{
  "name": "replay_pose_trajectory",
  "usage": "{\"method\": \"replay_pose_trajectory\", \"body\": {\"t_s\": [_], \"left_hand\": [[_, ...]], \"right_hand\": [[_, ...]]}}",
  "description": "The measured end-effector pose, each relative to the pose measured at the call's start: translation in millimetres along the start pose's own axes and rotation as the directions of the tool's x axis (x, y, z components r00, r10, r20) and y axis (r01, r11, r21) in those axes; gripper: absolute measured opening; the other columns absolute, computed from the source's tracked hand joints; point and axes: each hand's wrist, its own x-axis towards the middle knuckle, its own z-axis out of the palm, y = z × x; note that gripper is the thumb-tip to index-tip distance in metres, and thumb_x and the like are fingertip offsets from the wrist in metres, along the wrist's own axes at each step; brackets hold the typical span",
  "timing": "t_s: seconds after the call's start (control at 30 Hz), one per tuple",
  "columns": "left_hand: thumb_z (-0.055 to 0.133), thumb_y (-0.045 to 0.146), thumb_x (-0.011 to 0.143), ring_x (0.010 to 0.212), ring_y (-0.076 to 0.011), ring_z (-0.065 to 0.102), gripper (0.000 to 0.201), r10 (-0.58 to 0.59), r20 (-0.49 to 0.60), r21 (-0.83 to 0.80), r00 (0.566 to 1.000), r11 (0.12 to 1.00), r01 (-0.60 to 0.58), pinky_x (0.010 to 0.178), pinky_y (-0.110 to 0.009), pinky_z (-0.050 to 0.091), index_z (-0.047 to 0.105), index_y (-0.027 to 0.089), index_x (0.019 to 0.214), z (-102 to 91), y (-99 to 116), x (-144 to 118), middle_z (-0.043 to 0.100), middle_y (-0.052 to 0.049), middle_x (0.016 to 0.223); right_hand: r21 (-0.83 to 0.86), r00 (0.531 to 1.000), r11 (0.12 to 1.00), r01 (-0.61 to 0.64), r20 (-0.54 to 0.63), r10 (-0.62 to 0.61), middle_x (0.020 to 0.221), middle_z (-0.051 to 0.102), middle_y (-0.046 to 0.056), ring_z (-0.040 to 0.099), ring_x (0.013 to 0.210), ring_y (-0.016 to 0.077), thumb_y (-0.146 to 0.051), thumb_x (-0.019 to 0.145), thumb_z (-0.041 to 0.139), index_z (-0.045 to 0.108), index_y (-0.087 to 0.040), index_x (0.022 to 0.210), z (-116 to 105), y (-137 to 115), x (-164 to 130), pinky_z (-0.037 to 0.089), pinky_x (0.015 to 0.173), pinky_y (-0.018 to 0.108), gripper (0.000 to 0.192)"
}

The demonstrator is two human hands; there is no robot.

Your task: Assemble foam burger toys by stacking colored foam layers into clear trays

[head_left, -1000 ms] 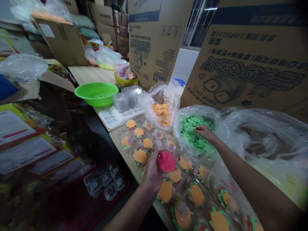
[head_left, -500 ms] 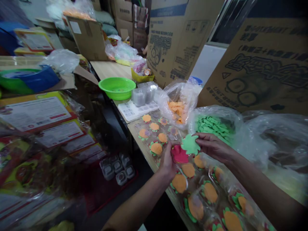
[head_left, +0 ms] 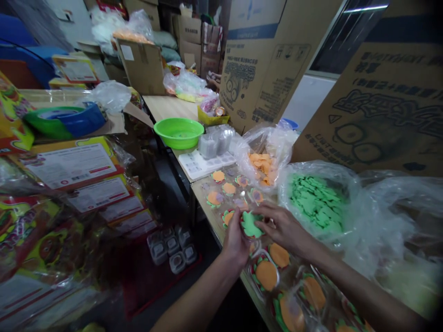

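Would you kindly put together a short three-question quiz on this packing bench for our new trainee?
1. True or false: both the left hand and the right hand touch the green foam piece.
2. Which bag lies nearest the right hand? A. bag of orange foam pieces B. bag of green foam pieces C. a bag of red pieces
3. Fill in: the green basin stands on the ____ table, beyond the clear blister tray.

Key
1. True.
2. B.
3. Wooden.
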Motion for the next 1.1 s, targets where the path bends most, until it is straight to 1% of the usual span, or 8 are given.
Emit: {"method": "replay_pose_trajectory", "body": {"t_s": [0.13,0.27,0.37,0.53,0.63,0.77,0.9,1.1], "left_hand": [[0.047,0.031,0.083,0.063,-0.0143,0.06,0.021,0.003,-0.033,0.018,0.999,1.0,-0.003,0.071,-0.036,0.05,0.061,0.014,0.082,-0.8,9.1,3.8,0.064,-0.003,0.073],[0.05,0.033,0.081,0.064,-0.016,0.06,0.023,0.046,-0.082,0.06,0.996,0.997,-0.041,0.071,-0.037,0.05,0.06,0.014,0.087,-2.9,15.9,10.8,0.064,-0.004,0.074],[0.051,0.036,0.08,0.064,-0.0167,0.061,0.025,0.073,-0.078,0.086,0.994,0.994,-0.067,0.069,-0.035,0.05,0.06,0.014,0.086,-5.9,18.1,15.4,0.063,-0.004,0.074],[0.054,0.034,0.079,0.062,-0.0137,0.059,0.023,0.085,-0.077,0.088,0.993,0.993,-0.078,0.066,-0.028,0.049,0.061,0.013,0.084,-10.3,17.4,18.1,0.061,-0.003,0.07],[0.053,0.032,0.08,0.06,-0.0117,0.057,0.021,0.069,-0.099,0.064,0.993,0.996,-0.063,0.064,-0.025,0.049,0.061,0.013,0.083,-11.1,16.7,19.8,0.061,-0.003,0.071],[0.049,0.032,0.082,0.061,-0.0138,0.059,0.023,0.079,-0.096,0.096,0.992,0.993,-0.07,0.059,-0.025,0.049,0.061,0.012,0.083,-8.4,14.7,21.7,0.062,-0.004,0.07],[0.048,0.032,0.083,0.06,-0.0161,0.06,0.023,0.039,-0.093,0.087,0.995,0.996,-0.031,0.056,-0.028,0.049,0.06,0.012,0.082,-4.5,11.5,17.0,0.064,-0.005,0.07],[0.047,0.033,0.084,0.06,-0.0175,0.061,0.025,0.033,-0.09,0.075,0.995,0.997,-0.026,0.06,-0.034,0.051,0.058,0.011,0.085,-5.8,8.3,11.2,0.063,-0.005,0.069]], "right_hand": [[0.082,0.991,0.993,-0.081,0.113,0.071,0.085,0.065,0.003,0.059,0.076,0.0152,-0.029,0.08,0.052,0.064,-0.016,0.091,-2.1,40.1,33.3,0.046,0.067,0.025,0.021],[-0.219,0.963,0.94,-0.261,0.013,0.27,0.091,0.066,0.007,0.06,0.084,0.0176,-0.023,0.081,0.048,0.063,-0.013,0.091,-8.8,114.9,92.2,0.046,0.074,0.028,0.021],[-0.337,0.93,0.872,-0.354,-0.032,0.365,0.097,0.064,0.014,0.058,0.092,0.0213,-0.021,0.08,0.053,0.062,-0.009,0.094,-1.3,164.8,125.5,0.043,0.083,0.036,0.02],[-0.387,0.851,0.777,-0.496,-0.042,0.523,0.096,0.061,0.008,0.056,0.093,0.0189,-0.033,0.083,0.055,0.06,-0.011,0.091,15.1,211.1,148.6,0.043,0.085,0.041,0.025],[-0.319,0.798,0.747,-0.583,-0.051,0.601,0.091,0.061,0.005,0.057,0.087,0.0169,-0.031,0.082,0.056,0.06,-0.012,0.085,7.0,222.2,155.1,0.045,0.08,0.038,0.02],[-0.103,0.778,0.772,-0.627,-0.041,0.627,0.074,0.06,0.0,0.057,0.072,0.0131,-0.029,0.083,0.055,0.059,-0.011,0.076,-12.7,219.9,153.6,0.047,0.067,0.029,0.02],[0.173,0.747,0.74,-0.65,-0.034,0.664,0.063,0.053,-0.003,0.051,0.052,0.0068,-0.028,0.087,0.049,0.057,-0.011,0.085,-20.1,204.6,142.5,0.044,0.049,0.021,0.019],[0.407,0.679,0.623,-0.668,-0.008,0.734,0.065,0.052,-0.004,0.052,0.051,0.0061,-0.024,0.089,0.045,0.053,-0.011,0.093,-14.2,191.9,138.1,0.046,0.047,0.019,0.015]]}}
